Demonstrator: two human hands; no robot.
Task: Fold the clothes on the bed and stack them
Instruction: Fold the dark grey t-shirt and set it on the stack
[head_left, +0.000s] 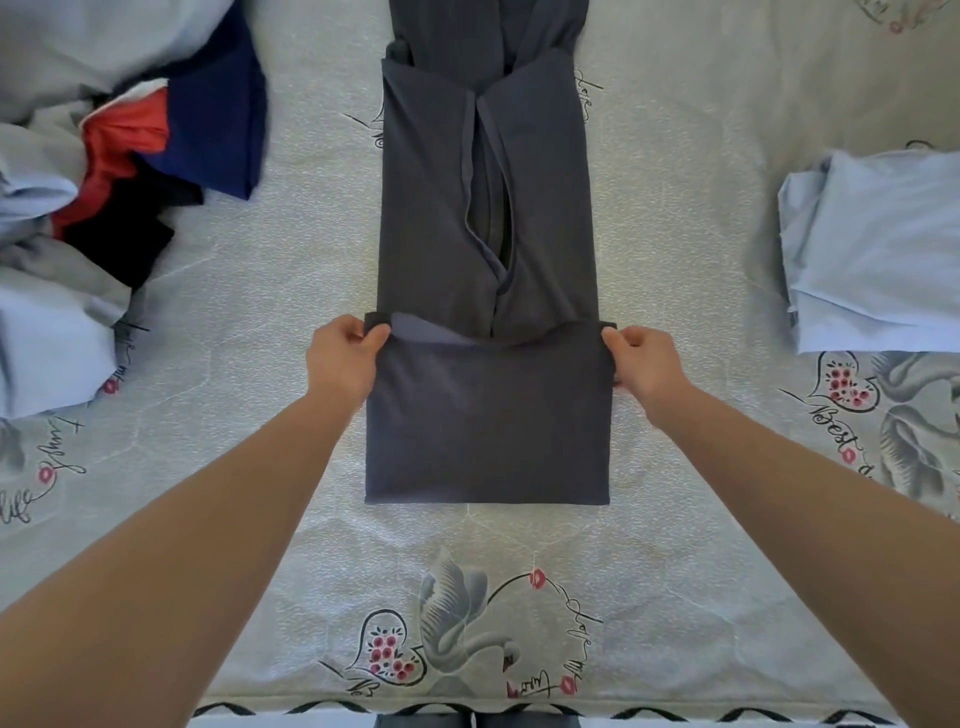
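Observation:
A dark grey garment (483, 208) lies lengthwise down the middle of the bed, its sides folded inward. Its near end is doubled over into a flat rectangle (488, 421). My left hand (345, 358) pinches the left corner of that folded edge. My right hand (641, 364) pinches the right corner. Both hands hold the edge just above the fabric beneath. A folded light blue garment (878, 249) rests on the right side of the bed.
An unfolded heap lies at the left: light blue cloth (47, 332), a navy piece (218, 119), a red piece (122, 145) and a black piece (119, 239). The bedsheet (691, 545) is pale grey with swan and heart prints. Its near edge runs along the bottom.

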